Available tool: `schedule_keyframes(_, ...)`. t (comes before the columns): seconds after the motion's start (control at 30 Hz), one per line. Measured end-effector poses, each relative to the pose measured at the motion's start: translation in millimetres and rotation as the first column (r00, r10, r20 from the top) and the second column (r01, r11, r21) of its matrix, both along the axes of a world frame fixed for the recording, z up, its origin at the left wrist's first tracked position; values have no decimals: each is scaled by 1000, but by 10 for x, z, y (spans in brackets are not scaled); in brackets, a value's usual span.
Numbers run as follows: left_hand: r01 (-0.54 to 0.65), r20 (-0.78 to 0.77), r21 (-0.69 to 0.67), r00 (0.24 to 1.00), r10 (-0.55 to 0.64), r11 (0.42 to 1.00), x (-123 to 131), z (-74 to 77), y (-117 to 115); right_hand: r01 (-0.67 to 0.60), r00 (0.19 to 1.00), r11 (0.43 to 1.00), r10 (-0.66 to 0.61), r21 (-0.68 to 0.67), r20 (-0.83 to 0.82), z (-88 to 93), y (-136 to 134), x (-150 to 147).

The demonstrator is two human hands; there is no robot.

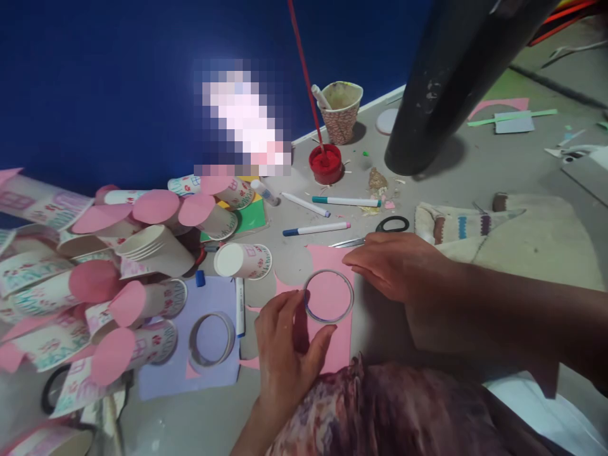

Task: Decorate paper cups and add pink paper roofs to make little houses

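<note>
- Fingers of our left hand (285, 348) are spread and loosely curved; the index tip and thumb tip sit against the rim of the ring (352, 296), not clenched round it.
- That ring lies flat on the pink paper (339, 351), between our two hands, just beyond the left thumb.
- Our right hand (394, 266) lies palm down with its fingers stretched out and close together, pressing the far edge of the pink paper; we see nothing gripped in it.
- Scissors (392, 223) lie just past the right fingertips, touching the paper's edge or nearly so; we cannot tell which.
- Two markers (316, 228) (346, 201) lie farther out beyond the same fingertips, and past them stands a red pot (325, 166).
- Left of the left fingers a purple sheet (213, 377) carries a tape roll (192, 342), with a pen (240, 307) along its near edge.
- Beyond the left index finger a cup (242, 259) lies on its side; a heap of pink-capped cups (95, 297) lies well to the left.
- A cloth bag (475, 228) lies behind the right wrist.
</note>
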State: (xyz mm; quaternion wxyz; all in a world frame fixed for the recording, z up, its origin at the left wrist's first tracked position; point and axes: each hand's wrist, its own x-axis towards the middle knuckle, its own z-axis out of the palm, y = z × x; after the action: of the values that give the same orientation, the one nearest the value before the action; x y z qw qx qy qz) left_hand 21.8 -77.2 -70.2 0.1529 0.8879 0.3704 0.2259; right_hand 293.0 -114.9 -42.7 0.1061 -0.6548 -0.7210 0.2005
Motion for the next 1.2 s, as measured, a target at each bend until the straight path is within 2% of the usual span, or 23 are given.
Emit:
schedule_keyframes(0.5,91,76,59,993,-95,994,-14,-6,2,7,999,994,-1,106,-53,-112,-27,1)
schedule_keyframes(0.73,184,125,86,973,-194,979,15,53,-2,7,998,993,1,122,-63,-108,-40,-17)
schedule_keyframes(1.0,244,160,54,955,-250,968,25,-10,9,-22,997,989,33,147,-74,-142,-35,11)
schedule_keyframes(1.2,257,120,78,957,-265,963,-17,-8,7,-81,997,983,80,166,15,-142,-24,12)
